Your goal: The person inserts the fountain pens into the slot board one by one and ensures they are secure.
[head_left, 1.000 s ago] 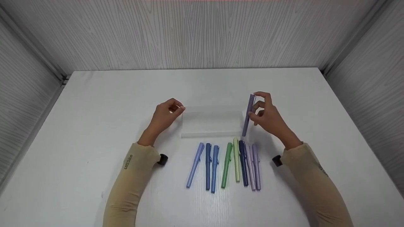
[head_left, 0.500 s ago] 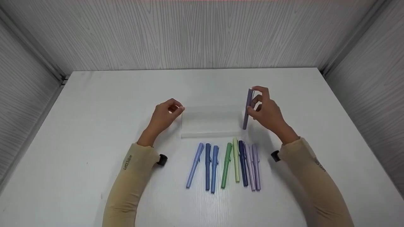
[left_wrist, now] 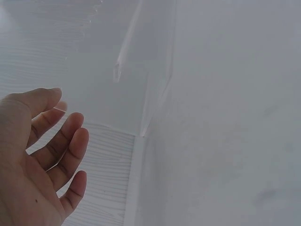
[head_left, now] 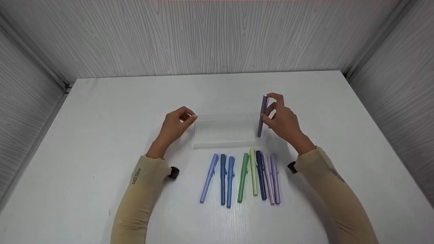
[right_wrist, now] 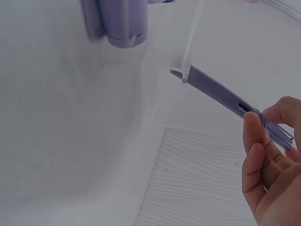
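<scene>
A clear plastic box (head_left: 223, 145), open at the top, stands on the white table. At its far left corner my left hand (head_left: 178, 123) pinches the thin edge between thumb and index finger; the left wrist view shows the other fingers of the hand (left_wrist: 42, 150) loosely bent. My right hand (head_left: 284, 122) holds a purple pen (head_left: 261, 117) nearly upright by its upper part, over the box's right end. In the right wrist view the pen (right_wrist: 216, 89) slants, its far end by the box's edge, with the clip near the fingertips.
Several capped pens lie in front of the box: light blue (head_left: 209, 178), dark blue (head_left: 223, 179), mid-blue (head_left: 230, 181), green (head_left: 242, 178), pale yellow-green (head_left: 254, 171), navy (head_left: 260, 174) and two lilac ones (head_left: 275, 179). Wood-grain panels (head_left: 203, 37) wall the table's back and sides.
My right hand has lifted the purple pen slightly away from the lying pens and shifted it left over the box's right end. My left hand keeps its place at the corner.
</scene>
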A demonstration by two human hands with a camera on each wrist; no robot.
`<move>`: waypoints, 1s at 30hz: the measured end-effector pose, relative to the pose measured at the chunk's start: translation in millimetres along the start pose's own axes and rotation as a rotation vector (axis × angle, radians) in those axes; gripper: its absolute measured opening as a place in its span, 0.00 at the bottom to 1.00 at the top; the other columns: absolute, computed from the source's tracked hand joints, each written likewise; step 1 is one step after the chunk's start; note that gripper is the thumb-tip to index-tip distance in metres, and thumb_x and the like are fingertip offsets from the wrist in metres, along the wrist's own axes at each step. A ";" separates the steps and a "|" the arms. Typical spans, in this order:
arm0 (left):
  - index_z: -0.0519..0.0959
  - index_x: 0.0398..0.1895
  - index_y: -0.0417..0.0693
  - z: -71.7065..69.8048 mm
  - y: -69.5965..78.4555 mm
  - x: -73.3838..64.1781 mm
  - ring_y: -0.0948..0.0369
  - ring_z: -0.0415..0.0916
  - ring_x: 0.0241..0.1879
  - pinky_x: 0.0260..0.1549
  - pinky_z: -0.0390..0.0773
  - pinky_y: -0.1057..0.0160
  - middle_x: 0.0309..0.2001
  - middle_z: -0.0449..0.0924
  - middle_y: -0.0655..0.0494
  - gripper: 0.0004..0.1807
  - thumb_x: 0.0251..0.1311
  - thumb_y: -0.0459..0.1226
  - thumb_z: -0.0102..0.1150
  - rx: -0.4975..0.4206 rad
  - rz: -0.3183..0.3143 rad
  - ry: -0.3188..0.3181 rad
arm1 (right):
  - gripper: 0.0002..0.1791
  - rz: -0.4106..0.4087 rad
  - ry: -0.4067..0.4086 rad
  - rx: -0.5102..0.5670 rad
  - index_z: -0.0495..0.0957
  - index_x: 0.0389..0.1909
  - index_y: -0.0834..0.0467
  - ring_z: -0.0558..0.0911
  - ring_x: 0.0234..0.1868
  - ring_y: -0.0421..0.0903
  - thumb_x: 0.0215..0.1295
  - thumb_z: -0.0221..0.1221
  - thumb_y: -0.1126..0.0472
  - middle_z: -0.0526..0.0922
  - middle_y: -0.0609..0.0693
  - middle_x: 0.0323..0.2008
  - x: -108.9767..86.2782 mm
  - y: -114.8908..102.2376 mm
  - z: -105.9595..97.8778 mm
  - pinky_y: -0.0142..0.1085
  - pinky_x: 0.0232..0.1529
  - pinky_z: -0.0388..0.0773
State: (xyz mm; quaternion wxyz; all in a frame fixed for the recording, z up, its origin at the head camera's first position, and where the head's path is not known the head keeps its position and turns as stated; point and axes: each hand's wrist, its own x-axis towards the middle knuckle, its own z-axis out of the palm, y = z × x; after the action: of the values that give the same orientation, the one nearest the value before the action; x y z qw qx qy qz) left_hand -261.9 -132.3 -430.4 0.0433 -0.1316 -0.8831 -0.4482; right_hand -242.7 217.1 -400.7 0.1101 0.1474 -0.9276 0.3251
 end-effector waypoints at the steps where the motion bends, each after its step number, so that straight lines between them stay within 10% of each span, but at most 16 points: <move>1: 0.80 0.42 0.45 -0.5 -0.4 -0.5 0.55 0.78 0.38 0.38 0.73 0.62 0.36 0.83 0.48 0.13 0.66 0.45 0.58 0.002 -0.002 0.000 | 0.34 -0.004 -0.002 -0.004 0.53 0.68 0.53 0.81 0.21 0.44 0.65 0.58 0.59 0.82 0.49 0.35 -0.3 -0.3 0.9 0.35 0.21 0.69; 30: 0.81 0.43 0.46 -6.9 -3.2 -5.6 0.55 0.77 0.37 0.37 0.72 0.62 0.36 0.83 0.48 0.12 0.65 0.45 0.58 0.016 -0.017 0.011 | 0.34 -0.007 -0.046 -0.053 0.56 0.68 0.54 0.79 0.20 0.44 0.64 0.59 0.59 0.83 0.51 0.34 -0.2 -4.0 11.7 0.34 0.19 0.65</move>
State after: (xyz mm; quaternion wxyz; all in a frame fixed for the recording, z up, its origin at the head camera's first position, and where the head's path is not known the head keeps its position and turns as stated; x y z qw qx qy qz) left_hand -257.7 -140.7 -429.8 0.0455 -0.1215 -0.8875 -0.4421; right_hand -242.4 206.8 -407.3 0.0939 0.1549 -0.9377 0.2964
